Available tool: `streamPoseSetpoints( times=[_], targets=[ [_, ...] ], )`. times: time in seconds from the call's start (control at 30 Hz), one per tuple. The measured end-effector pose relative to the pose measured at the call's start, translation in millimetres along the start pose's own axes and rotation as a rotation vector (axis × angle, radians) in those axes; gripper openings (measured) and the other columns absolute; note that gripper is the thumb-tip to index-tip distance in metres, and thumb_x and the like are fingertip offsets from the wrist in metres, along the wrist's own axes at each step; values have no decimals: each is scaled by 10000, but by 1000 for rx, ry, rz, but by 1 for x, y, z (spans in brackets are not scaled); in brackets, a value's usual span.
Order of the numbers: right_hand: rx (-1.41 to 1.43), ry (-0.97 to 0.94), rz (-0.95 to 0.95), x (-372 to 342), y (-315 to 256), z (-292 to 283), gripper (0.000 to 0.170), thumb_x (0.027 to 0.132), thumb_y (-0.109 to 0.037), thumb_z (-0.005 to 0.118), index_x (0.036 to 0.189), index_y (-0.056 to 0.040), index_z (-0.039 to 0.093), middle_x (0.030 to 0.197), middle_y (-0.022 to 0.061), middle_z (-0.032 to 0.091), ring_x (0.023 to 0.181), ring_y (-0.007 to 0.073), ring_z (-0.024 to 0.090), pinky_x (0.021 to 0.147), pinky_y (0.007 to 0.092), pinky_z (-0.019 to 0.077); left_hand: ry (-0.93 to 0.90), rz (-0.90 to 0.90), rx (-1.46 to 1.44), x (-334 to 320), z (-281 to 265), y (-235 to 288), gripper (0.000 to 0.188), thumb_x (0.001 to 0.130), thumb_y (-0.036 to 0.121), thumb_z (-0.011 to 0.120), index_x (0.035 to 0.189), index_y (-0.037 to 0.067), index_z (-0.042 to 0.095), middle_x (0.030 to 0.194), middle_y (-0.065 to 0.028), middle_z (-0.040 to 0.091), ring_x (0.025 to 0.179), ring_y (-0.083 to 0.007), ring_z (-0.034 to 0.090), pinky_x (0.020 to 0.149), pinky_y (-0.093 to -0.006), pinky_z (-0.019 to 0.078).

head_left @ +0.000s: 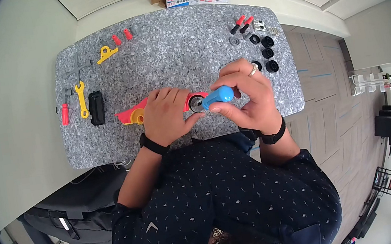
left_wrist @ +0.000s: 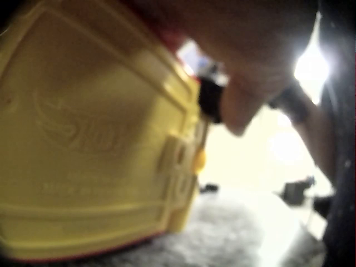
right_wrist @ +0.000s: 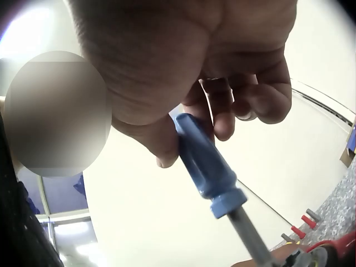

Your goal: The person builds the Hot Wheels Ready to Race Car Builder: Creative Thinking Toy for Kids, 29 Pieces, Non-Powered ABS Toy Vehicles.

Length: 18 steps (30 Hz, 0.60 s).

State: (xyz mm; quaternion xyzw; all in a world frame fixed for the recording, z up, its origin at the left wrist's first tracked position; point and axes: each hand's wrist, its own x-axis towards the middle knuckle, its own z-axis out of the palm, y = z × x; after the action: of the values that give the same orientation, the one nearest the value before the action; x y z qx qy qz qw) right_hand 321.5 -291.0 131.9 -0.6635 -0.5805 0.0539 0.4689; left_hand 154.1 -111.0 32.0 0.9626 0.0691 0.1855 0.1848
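On the table (head_left: 161, 52), wheel (head_left: 195, 104) apparently being fastened: toy car (left_wrist: 94, 133) gripped by left hand (head_left: 167, 114), screwdriver (head_left: 220, 96) pinched by right hand (head_left: 253, 98); steady turning needed.

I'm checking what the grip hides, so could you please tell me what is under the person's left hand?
A red-and-yellow toy car is under the left hand. One end and a wheel show on opposite sides; the part beneath is covered in the head view.
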Motion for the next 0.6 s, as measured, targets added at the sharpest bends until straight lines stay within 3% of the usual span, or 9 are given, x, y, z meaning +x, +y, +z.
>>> streamPoseSetpoints(
  times=[0.23,0.33,0.53,0.6],
  targets=[
    [-27,19,-77,2,-7,-3,385,844,-248,990,1081,-32,777,1055,136,713,920,313,727,787,381,595,-9,-9,-9,0,-1,0,585,883,567,812,1217,90,753,1117,-57,774,1089,-284,715,1008,-474,505],
    [-59,-9,-22,3,-5,-2,407,838,-249,989,1099,-29,768,1072,132,722,942,317,734,795,388,603,-26,-10,-13,0,-2,1,586,870,547,822,1224,85,749,1121,-58,775,1096,-287,714,1009,-478,503],
    [-44,-55,-97,9,-9,2,431,875,-229,944,1224,-28,790,1148,139,747,985,332,752,831,409,622,-27,1,-13,-1,-2,0,621,860,559,848,1235,78,737,1143,-85,770,1094,-302,710,1007,-480,502],
    [14,-56,-174,7,6,10,429,886,-179,939,1259,-19,800,1182,154,773,1008,299,769,829,389,626,-19,13,-25,-1,-4,0,650,856,581,854,1247,77,732,1154,-98,767,1094,-310,708,1008,-487,500]
  ],
)
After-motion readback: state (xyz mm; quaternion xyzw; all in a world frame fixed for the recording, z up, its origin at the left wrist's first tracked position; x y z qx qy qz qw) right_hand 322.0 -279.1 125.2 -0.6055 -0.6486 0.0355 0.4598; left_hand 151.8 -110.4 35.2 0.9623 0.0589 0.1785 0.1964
